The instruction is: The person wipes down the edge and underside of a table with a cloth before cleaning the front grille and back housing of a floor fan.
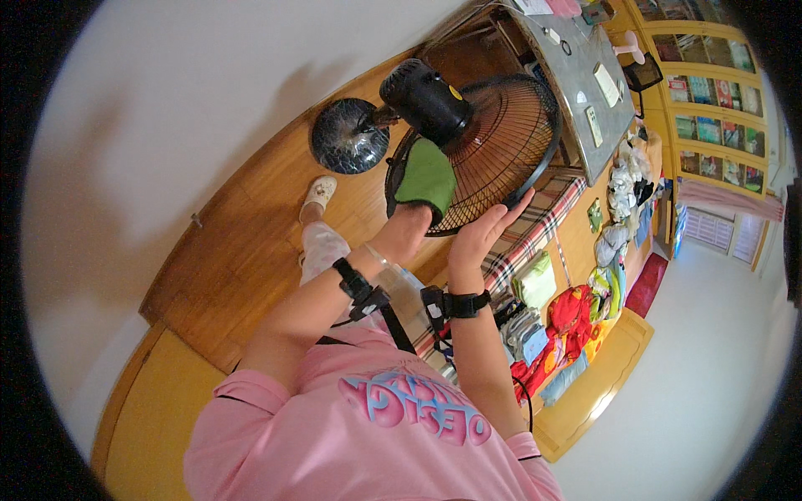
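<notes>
A black electric fan with a round wire guard and a shiny dark base is in front of me. My left hand reaches into a green cloth mitt, which lies against the back of the guard near the motor housing; its fingers are hidden. At the guard's near rim is my right hand, its fingers stretched along the rim beside a dark clip. Whether those fingers grip the rim does not show clearly. Both wrists wear black straps with small devices.
To the right, a bed or bench with a plaid cover bears folded clothes and a red garment. A grey-topped table stands beyond the fan. A white wall borders the wooden floor at left.
</notes>
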`<state>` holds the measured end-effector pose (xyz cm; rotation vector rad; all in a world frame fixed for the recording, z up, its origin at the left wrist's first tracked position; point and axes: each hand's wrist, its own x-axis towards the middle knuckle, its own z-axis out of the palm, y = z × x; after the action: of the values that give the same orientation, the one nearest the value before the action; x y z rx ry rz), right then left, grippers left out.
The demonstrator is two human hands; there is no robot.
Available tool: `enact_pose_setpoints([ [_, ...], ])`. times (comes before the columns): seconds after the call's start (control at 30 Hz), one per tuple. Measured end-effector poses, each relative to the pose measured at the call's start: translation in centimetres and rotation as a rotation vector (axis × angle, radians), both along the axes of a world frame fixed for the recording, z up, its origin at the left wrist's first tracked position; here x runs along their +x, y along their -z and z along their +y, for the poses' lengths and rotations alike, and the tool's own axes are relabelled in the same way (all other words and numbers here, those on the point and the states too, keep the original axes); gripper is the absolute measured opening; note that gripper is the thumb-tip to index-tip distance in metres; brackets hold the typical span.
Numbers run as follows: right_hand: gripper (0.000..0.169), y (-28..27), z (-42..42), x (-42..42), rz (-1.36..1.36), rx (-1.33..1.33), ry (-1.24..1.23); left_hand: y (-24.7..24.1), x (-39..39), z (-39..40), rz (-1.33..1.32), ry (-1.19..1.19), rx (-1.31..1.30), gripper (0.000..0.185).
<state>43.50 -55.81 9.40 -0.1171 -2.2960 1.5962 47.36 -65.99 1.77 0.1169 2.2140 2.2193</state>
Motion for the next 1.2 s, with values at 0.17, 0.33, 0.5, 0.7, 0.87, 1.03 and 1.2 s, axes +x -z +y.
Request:
enact_pose_setpoints([
  [0.17,0.053,0.8,0.8,-0.4,0.050,0.027,-0.035,8.3,-3.6,1.8,0.188,-0.062,-0.392,0.034],
  [0.33,0.052,-0.4,0.0,0.0,-0.078,-0.011,0.034,9.9,-6.0,0.8,0.233,-0.116,-0.599,0.035],
  [0.5,0.053,-0.2,0.0,-0.1,-0.017,-0.038,0.001,8.7,-2.4,1.4,0.183,-0.148,-0.448,0.033],
  [0.7,0.053,0.2,0.2,-0.1,-0.017,-0.047,0.025,2.6,1.9,1.1,-0.014,-0.206,-0.148,0.031],
  [0.87,0.053,0.0,-0.4,0.0,-0.002,-0.035,-0.010,11.2,-0.9,1.5,0.302,-0.198,-0.596,0.035],
  [1.03,0.053,0.0,-0.1,0.1,-0.024,-0.014,0.034,7.7,-8.0,-1.8,-0.135,0.305,-0.583,0.044],
  [1.2,0.056,-0.4,-0.5,0.1,-0.051,-0.023,0.062,7.8,-10.2,-3.1,-0.177,0.441,-0.686,0.045],
])
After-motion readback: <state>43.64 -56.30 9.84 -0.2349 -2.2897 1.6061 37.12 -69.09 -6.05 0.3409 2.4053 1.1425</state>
